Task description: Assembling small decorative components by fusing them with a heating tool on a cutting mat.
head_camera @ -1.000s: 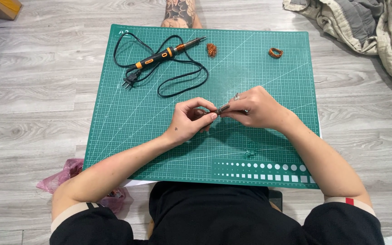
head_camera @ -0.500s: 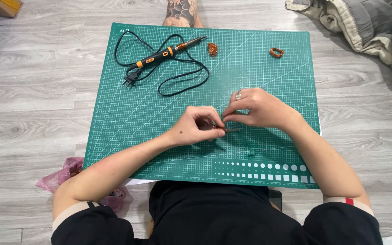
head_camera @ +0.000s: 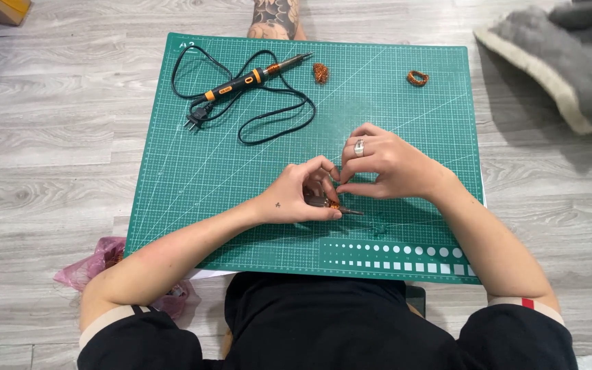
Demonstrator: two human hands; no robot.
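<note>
The green cutting mat (head_camera: 193,192) lies under both hands and carries everything in use; beyond it is grey wood-look flooring (head_camera: 49,157).

Well beyond the left hand, toward the far left of the mat, lies a black-and-orange soldering iron (head_camera: 244,82) with its cord (head_camera: 275,120) looped loosely and its plug (head_camera: 195,122) lying free on the mat (so apparently not powered). Risk: a forearm sweeping outward could catch a cord loop and drag the iron.

The left hand (head_camera: 296,199) is curled nearly closed, thumb and fingers pinched on a small dark tool with a metal tip (head_camera: 334,205) that pokes out toward the right hand. The right hand (head_camera: 392,168), ring on one finger, is bent with fingertips pinched together, touching the left hand's fingertips; what it grips is too small to make out.

Just ahead of both hands sits a small clump of copper-coloured wire (head_camera: 320,72), and beyond the right hand a small copper-coloured coil (head_camera: 417,77).

Judged risks: the tool tip points at the right fingers, so a slip could prick them; a fine piece released from the pinch could be lost against the mat's grid.
</note>
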